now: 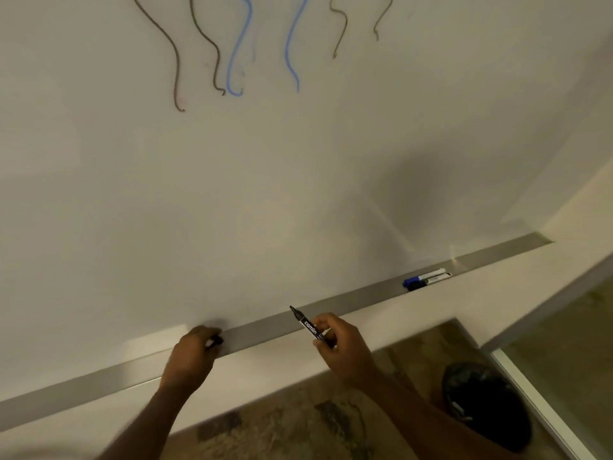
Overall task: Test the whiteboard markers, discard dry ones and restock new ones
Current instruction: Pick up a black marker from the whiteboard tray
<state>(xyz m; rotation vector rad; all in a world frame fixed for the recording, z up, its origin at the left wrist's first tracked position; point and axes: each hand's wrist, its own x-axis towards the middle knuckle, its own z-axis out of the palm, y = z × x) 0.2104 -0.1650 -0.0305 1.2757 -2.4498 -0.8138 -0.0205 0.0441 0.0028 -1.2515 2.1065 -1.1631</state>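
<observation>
currently the right hand pinches a black marker at mid-barrel, bare tip angled up toward the whiteboard. it should be light, stiff, slick plastic, best held mid-barrel. left of that grip, the left hand curls round a small dark piece, probably its cap, on the brushed metal tray. far right lie two capped markers.

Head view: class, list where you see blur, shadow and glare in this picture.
In the head view, the left hand, gripping a small dark object, is motion-blurred; the right hand and its black marker are sharp; a soft shadow falls on the whiteboard at right; glare streaks glint above the metal tray near the two markers.
</observation>
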